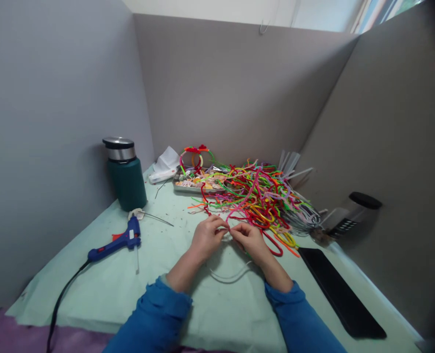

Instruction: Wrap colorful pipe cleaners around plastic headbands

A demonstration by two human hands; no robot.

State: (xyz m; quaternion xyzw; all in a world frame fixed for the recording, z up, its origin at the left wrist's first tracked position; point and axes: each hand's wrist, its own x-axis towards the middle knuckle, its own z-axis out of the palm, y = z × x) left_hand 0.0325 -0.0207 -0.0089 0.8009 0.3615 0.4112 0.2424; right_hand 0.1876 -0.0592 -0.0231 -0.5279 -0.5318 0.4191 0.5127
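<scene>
My left hand (207, 239) and my right hand (253, 242) meet above the middle of the table, fingertips pinched close together. Between them they hold a pink pipe cleaner (235, 210), which loops up behind the fingers toward the heap. Its ends are too small to make out at the fingertips. Below the hands, a thin pale curved wire or hoop (229, 281) shows; its upper part is hidden by the hands. Just beyond lies a tangled heap of coloured pipe cleaners (265, 191), red, yellow, green and pink.
At left are a blue glue gun (119, 242) with a black cord and a dark green bottle (127, 184). Behind stand a metal tray (188, 189) of small pieces and crumpled white paper (166, 164). At right lie a black slab (340, 291) and a black-lidded clear container (357, 213).
</scene>
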